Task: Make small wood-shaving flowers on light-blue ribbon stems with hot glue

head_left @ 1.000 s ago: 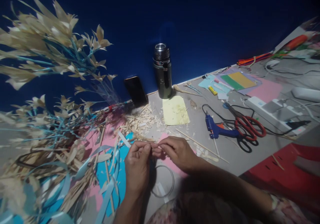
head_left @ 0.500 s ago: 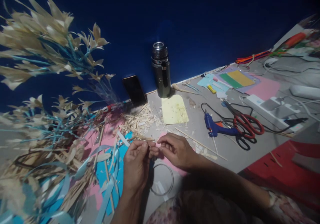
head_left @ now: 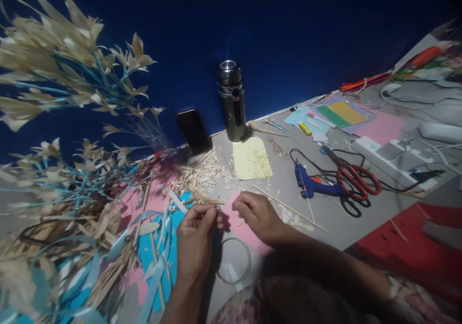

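Observation:
My left hand (head_left: 198,230) is closed in a pinch, thumb pressed against the fingers; whatever it holds is too small to make out. To its right, my right hand (head_left: 258,215) has its fingers curled together above a pink sheet (head_left: 240,225), and I cannot see what they grip, if anything. A gap separates the two hands. Below them a thin ring (head_left: 249,261) lies on the table with a small white strip (head_left: 233,272) inside it. Dry pale shavings (head_left: 205,177) are scattered beyond my left hand.
At left stand dried-leaf flowers (head_left: 133,59) on blue stems, above ribbons and blue paper (head_left: 173,261). A phone (head_left: 194,130) and a flask (head_left: 234,114) stand against the wall. Rightward lie a blue glue gun (head_left: 317,187), red-handled scissors (head_left: 355,179) and a power strip (head_left: 382,158).
My hands have come apart. The right hand has shifted slightly right and up, away from the left, which stays nearly in place with its pinch.

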`<state>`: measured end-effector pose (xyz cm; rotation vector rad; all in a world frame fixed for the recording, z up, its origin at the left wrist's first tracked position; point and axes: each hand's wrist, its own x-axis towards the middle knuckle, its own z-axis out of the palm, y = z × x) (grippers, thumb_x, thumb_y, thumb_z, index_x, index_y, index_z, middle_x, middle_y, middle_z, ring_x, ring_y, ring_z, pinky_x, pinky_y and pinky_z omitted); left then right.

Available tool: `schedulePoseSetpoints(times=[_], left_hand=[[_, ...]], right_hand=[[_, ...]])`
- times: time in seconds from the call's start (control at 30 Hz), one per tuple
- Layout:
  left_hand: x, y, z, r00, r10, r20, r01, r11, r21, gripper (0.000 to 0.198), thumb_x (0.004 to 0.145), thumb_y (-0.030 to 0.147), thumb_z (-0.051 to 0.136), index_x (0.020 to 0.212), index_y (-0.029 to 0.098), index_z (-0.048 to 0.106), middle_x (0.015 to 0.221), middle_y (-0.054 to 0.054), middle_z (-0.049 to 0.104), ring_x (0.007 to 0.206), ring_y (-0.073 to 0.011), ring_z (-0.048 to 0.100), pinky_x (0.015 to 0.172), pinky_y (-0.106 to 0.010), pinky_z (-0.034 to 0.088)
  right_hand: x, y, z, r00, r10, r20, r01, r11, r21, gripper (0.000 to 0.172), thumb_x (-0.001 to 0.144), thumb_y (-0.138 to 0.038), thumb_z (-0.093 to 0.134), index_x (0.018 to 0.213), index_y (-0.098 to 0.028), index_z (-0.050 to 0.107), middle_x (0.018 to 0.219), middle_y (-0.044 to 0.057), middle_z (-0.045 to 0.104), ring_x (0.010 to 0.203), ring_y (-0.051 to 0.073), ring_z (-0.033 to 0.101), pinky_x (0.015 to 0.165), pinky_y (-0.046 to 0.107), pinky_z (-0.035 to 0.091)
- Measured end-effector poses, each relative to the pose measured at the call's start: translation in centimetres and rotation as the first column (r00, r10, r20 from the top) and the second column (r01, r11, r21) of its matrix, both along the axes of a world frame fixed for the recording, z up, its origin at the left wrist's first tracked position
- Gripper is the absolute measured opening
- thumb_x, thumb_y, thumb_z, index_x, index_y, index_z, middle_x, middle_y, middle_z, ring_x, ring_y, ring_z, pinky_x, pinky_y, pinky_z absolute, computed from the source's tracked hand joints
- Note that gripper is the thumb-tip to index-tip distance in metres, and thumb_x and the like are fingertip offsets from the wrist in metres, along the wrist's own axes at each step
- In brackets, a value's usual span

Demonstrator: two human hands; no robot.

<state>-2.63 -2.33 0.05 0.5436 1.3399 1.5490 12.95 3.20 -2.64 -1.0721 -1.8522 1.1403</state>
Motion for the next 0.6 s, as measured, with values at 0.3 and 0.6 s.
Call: schedulePoseSetpoints(times=[0.3, 0.6], left_hand=[[1.0, -0.8, -0.9, 0.915, 0.062, -0.398, -0.028, 0.996, 0.09, 0.011, 0.077, 0.027, 0.082, 0.076, 0.021, 0.072, 0.092, -0.006, 0.079, 0.086, -0.0216, 0.072, 0.077, -0.033, 0.057], [1.1, -1.1, -1.1, 0.648, 0.058, -0.76, 0.214, 0.943, 0.254, 0.014, 0.082, 0.014, 0.07, 0.081, 0.026, 0.076, 0.097, -0.007, 0.082, 0.092, -0.0262, 0.075, 0.085, -0.038, 0.056]], right_hand=[[-0.6, 0.2, 0.6, 0.964, -0.05, -0.262, -0.076, 0.89, -0.45, 0.02, 0.083, -0.03, 0.064, 0.068, -0.017, 0.064, 0.062, -0.002, 0.062, 0.057, 0.012, 0.055, 0.056, 0.023, 0.042], [-0.4, 0.3, 0.9, 0.919, -0.042, -0.393, -0.166, 0.861, -0.481, 0.018, 0.078, -0.024, 0.062, 0.062, -0.017, 0.062, 0.057, -0.002, 0.059, 0.051, 0.009, 0.046, 0.047, 0.02, 0.033]])
